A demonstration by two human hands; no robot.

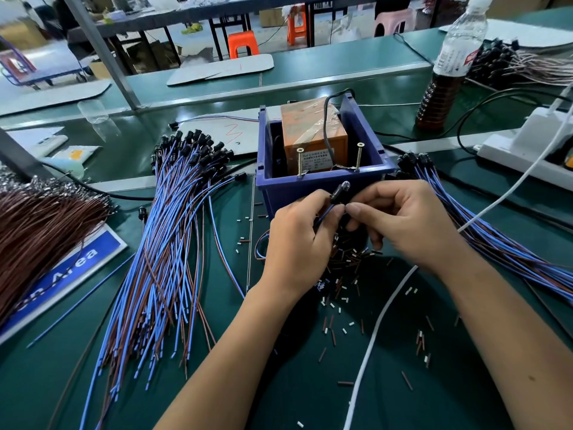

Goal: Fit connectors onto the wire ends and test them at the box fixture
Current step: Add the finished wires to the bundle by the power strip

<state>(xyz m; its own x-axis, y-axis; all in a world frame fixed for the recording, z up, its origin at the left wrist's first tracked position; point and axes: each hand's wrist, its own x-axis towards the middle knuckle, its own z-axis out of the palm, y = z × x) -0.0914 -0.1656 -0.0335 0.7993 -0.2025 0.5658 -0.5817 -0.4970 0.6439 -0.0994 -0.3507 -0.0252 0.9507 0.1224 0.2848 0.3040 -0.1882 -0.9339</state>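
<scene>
Your left hand and right hand meet just in front of the blue box fixture on the green desk, the fingers of both pinching a black connector on its blue and brown wire.

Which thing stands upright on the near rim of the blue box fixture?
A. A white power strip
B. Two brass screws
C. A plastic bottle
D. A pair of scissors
B. Two brass screws stand upright on the near rim of the blue box fixture, in front of the orange block inside it; the bottle and the power strip are on the table farther to the right.
</scene>
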